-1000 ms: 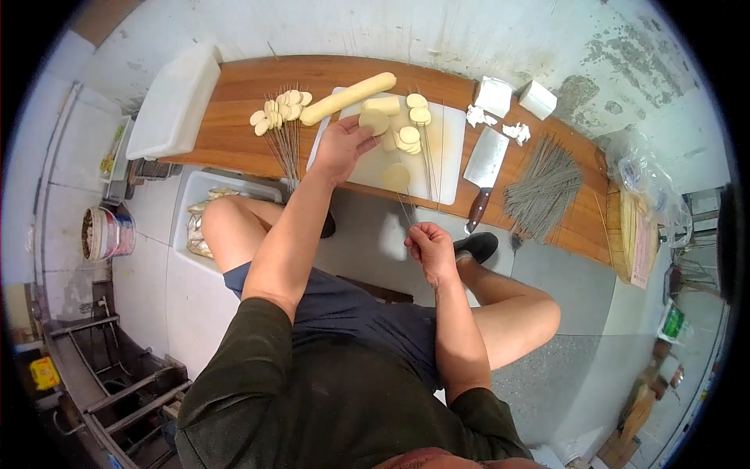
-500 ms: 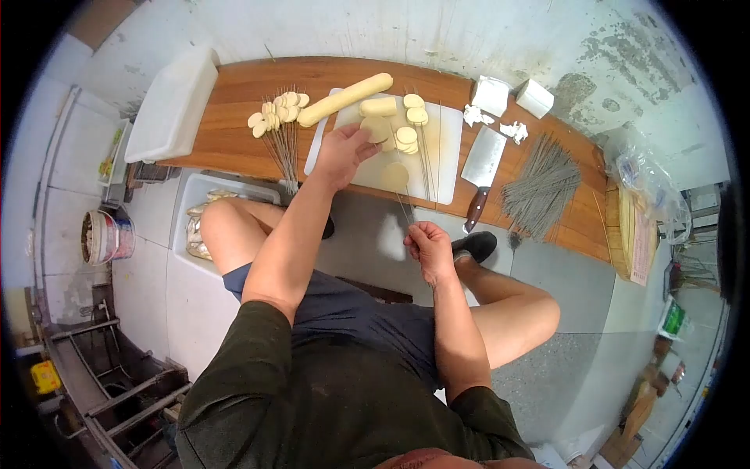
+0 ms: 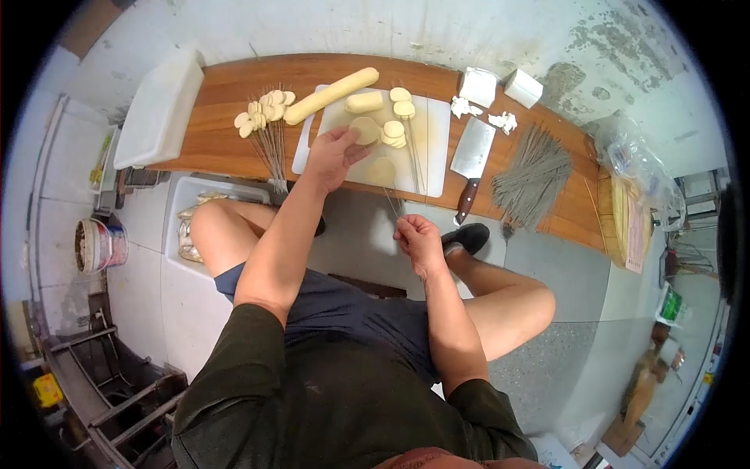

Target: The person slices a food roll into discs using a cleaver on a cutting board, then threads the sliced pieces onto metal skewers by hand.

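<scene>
My left hand (image 3: 332,159) pinches a round pale slice (image 3: 364,131) over the front of the white cutting board (image 3: 434,160). In my right hand (image 3: 419,241) are thin skewers (image 3: 392,202), with another round slice (image 3: 382,172) on their far end. On the board lie a short pale roll piece (image 3: 365,102), a small stack of slices (image 3: 393,134) and skewered slices (image 3: 403,108). A long pale roll (image 3: 332,95) rests across the board's back left edge. Left of it is a bunch of skewered slices (image 3: 269,113).
A cleaver (image 3: 473,148) lies right of the board, beside a pile of grey skewers (image 3: 533,178). White blocks (image 3: 478,87) and crumpled white pieces stand behind. A white bin (image 3: 160,109) occupies the table's left end; a plastic bag (image 3: 637,168) is at the right.
The whole view has shifted, so the table appears slightly further left. My left hand still holds its slice and my right hand still holds the skewers.
</scene>
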`<state>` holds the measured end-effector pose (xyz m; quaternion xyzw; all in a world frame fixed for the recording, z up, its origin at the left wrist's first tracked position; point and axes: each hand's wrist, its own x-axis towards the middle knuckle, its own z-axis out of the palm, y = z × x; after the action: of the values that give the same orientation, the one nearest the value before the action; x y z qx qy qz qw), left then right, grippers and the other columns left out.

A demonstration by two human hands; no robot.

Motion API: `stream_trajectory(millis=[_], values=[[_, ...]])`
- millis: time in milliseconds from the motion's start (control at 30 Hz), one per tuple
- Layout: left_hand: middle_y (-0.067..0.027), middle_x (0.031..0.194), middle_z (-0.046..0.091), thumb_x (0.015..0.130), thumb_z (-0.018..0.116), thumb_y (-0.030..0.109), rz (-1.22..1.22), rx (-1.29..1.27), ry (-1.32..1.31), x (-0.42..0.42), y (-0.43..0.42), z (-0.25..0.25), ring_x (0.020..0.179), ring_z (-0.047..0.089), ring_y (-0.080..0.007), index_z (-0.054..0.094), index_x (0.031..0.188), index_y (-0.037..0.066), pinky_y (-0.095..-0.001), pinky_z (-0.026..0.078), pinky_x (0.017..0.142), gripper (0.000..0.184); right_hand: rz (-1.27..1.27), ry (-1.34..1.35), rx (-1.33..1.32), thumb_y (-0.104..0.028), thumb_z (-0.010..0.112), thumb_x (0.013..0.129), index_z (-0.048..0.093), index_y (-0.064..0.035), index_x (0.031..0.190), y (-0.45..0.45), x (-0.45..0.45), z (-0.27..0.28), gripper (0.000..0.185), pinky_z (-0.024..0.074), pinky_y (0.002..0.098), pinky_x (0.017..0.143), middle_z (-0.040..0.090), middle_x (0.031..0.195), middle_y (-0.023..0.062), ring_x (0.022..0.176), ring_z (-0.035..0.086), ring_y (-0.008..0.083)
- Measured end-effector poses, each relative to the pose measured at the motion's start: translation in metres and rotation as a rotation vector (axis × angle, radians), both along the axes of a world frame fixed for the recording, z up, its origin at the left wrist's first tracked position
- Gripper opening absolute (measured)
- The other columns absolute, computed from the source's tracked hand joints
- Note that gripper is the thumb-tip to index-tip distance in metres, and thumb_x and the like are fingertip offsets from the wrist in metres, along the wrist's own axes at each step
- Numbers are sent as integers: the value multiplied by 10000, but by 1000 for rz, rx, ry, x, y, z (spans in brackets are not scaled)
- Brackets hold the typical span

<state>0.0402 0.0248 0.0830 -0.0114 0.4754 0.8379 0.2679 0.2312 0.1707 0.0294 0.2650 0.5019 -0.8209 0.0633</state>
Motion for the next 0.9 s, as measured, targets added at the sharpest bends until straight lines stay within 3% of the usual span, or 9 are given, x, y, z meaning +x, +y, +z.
stream_trajectory(millis=[467,900], values=[[-126,1073,637,938,576,204,67,-62,33,5,5,-1,922,655,-226,570,1115,-92,-333,558,825,345,2,11,3,-111,586,918,608,-39,889,-1,-2,-1,80,323,183,452,579,679,1,518,435,42],[-91,1036,649,925,597,202,102,-44,-3,4,9,-11,926,642,-199,600,1085,-43,-355,552,811,293,7,43,-9,-110,578,924,603,-29,901,-3,-4,-2,88,308,184,445,573,681,8,515,423,41]])
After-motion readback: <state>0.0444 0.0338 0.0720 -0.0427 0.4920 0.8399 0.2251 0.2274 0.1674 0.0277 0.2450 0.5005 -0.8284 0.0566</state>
